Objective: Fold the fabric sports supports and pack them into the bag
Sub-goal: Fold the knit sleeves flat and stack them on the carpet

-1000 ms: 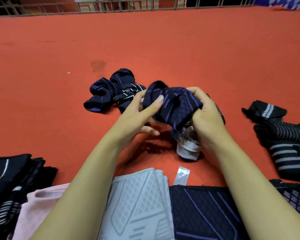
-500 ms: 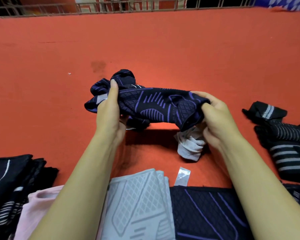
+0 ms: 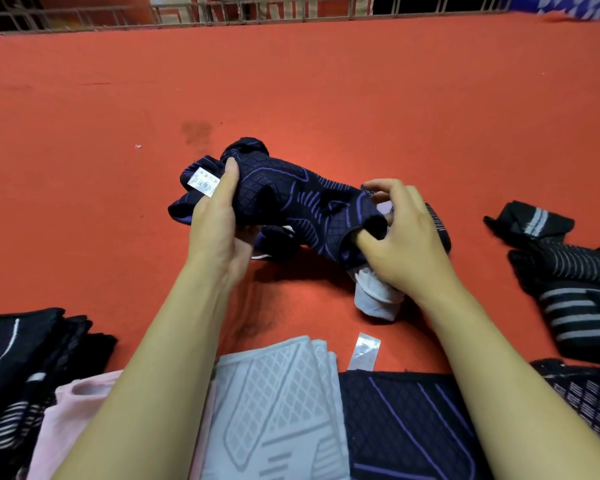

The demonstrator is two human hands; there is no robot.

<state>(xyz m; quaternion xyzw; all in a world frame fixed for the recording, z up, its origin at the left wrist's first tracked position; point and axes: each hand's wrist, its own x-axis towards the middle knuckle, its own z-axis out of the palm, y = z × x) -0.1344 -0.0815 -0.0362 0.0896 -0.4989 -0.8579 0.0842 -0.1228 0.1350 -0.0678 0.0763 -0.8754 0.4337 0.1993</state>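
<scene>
Two hands, left [image 3: 219, 223] and right [image 3: 404, 242], over orange desk [image 3: 361, 98]. One navy-purple support [image 3: 291, 202] held; one white support [image 3: 374, 294] beneath; one loose label [image 3: 364, 351]. Three folded stacks along near edge: black [image 3: 25, 358], white [image 3: 284, 403], navy [image 3: 406, 420]. One black striped pile [image 3: 568, 282] at right.

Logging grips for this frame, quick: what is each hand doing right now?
Left hand: grips the navy-purple support at its tagged end.
Right hand: pinches the same support's other end.
</scene>
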